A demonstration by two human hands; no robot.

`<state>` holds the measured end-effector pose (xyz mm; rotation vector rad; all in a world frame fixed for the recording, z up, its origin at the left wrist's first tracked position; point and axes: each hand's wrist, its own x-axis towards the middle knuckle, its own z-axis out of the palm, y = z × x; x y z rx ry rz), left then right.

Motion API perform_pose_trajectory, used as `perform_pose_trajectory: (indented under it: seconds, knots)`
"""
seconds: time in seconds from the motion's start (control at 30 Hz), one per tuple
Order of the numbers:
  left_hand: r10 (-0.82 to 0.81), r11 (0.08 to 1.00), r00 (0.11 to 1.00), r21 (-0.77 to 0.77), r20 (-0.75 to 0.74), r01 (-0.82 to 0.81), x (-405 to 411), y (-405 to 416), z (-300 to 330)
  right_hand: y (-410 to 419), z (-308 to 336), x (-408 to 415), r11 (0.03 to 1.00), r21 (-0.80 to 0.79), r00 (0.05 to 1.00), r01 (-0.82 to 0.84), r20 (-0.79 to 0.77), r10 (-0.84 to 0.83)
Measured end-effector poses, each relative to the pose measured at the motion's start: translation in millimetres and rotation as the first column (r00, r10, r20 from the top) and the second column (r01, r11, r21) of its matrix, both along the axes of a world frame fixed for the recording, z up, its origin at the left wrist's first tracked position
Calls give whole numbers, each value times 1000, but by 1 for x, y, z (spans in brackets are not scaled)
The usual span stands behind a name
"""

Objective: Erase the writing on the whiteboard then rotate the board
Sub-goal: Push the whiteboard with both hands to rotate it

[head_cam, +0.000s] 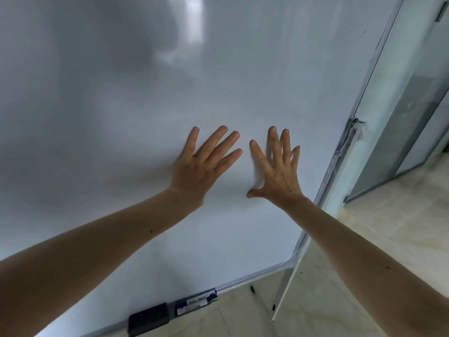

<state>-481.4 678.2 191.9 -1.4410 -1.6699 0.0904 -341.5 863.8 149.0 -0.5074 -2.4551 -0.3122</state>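
Currently both hands are flat against the large white whiteboard [218, 81] with its thin silver metal frame. I log the left hand [204, 164] as open, fingers spread and pointing up and slightly right, palm on the board surface. The right hand [277, 169] is likewise open, fingers fanned upward, thumb stuck out to the left, palm on the board. Neither hand grips anything. The two hands sit just beside each other, apart, in the lower right part of the board, nearer its right edge than its left. Both forearms are bare and reach in from the bottom corners of the view.

Board surface: I see no writing anywhere on the visible part, only soft grey reflections and a bright glare patch near the top. The board fills most of the view and appears tilted relative to the camera; I cannot tell its true angle.

Along the bottom frame edge, a black rectangular block eraser [148, 319] rests on the ledge, with a blue-and-white labelled marker pen [195, 301] just to its right. A pale metal stand leg [288, 285] drops from the lower right corner to the beige tiled floor [388, 227]. At the right frame edge there is a metal pivot bracket [355, 135].
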Motion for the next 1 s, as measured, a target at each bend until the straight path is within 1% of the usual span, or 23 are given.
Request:
perform_pose_trajectory:
  seconds: [0.1,0.23,0.3,0.5,0.67,0.8,0.9,1.0]
  knots:
    - [139,988,990,-70,-25,-140,-16,9,-2,11,2,-17,1000,-28,1000,-13,9,13]
    - [260,957,964,-117,-57,-265,-36,19,-5,24,4,-39,998,-64,1000,-19,17,20]
    - [294,944,953,-133,-68,-300,-45,23,-5,29,5,-49,997,-79,1000,-20,14,21]
    - [319,933,945,-150,-77,-327,-77,33,-3,45,7,-82,997,-82,1000,-7,18,9]
    - [334,924,940,-173,-74,-342,-95,42,-1,60,6,-107,995,-93,1000,-28,9,29]
    - [414,882,904,-198,-104,-427,-105,51,-2,76,7,-124,993,-98,998,-63,13,65]
    - [405,894,909,-167,-95,-416,-106,56,-2,82,7,-128,994,-82,997,-79,13,80]
    - [365,918,929,-143,-61,-370,-107,59,-6,89,2,-127,993,-51,995,-102,-16,102]
